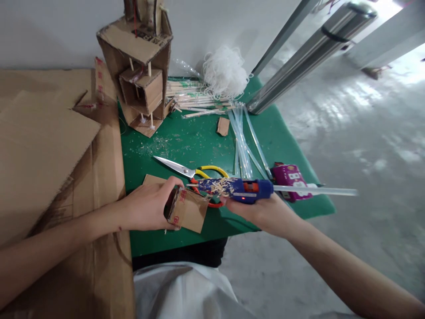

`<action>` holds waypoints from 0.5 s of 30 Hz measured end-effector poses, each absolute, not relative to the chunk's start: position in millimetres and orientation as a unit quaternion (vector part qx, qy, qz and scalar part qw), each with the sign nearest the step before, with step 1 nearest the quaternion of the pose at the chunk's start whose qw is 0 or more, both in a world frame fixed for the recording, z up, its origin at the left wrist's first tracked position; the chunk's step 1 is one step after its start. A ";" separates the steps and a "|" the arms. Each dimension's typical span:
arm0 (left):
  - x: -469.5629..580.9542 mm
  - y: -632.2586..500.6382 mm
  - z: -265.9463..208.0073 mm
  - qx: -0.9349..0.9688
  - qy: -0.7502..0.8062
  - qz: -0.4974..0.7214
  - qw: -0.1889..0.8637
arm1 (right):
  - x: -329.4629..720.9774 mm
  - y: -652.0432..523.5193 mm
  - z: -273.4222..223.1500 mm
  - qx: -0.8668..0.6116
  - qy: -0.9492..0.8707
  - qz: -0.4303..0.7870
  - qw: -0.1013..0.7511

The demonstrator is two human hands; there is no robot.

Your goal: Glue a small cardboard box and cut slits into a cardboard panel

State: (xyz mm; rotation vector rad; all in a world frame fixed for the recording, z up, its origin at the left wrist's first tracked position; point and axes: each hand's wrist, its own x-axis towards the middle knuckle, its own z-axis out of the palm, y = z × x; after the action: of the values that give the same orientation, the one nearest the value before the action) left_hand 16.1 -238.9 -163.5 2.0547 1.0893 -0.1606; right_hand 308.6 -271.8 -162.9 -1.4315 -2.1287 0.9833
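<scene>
My left hand (149, 204) is closed around the left side of a small cardboard box (191, 212) near the front edge of the green table. A hot glue gun (232, 188) is gripped in my right hand (265, 212). Its nozzle points left, just above the top edge of the box; I cannot tell whether they touch. A clear glue stick (315, 190) juts from the gun's back end, and wood shavings cling to its blue barrel. Scissors (179, 167) with yellow and orange handles lie behind the box, partly hidden by the gun.
A cardboard structure with wooden sticks (141, 79) stands at the back left. White string (226, 73), wrapped chopsticks (199, 98) and loose glue sticks (244, 146) lie behind. A purple package (290, 177) sits at right. Large cardboard sheets (40, 155) cover the left; a metal post (308, 57) rises at the table's right edge.
</scene>
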 end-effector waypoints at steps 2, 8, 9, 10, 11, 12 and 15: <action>16.3 -238.7 -163.3 0.808 0.432 -0.066 0.397 | 312.1 -271.5 -163.6 -0.512 -0.775 0.324 0.177; 16.1 -238.7 -164.4 0.805 0.432 -0.067 0.402 | 301.3 -273.9 -169.5 -0.494 -0.794 0.317 0.160; 16.0 -238.7 -164.3 0.804 0.433 -0.067 0.403 | 299.5 -274.2 -169.7 -0.493 -0.794 0.316 0.162; 16.0 -238.7 -164.2 0.803 0.434 -0.068 0.403 | 298.7 -274.2 -170.0 -0.495 -0.795 0.311 0.163; 16.0 -238.7 -164.1 0.803 0.434 -0.067 0.403 | 298.9 -273.9 -170.3 -0.494 -0.798 0.305 0.162; 15.9 -238.7 -164.0 0.804 0.434 -0.067 0.402 | 300.0 -273.3 -170.7 -0.490 -0.803 0.299 0.158; 15.7 -238.7 -164.2 0.807 0.430 -0.064 0.400 | 305.1 -271.9 -172.3 -0.472 -0.819 0.292 0.143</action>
State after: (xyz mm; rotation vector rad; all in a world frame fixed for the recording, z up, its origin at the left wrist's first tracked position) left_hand 15.7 -238.7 -164.2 2.0414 1.0888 -0.1612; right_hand 305.1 -271.9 -172.3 -1.3626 -2.3635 0.8422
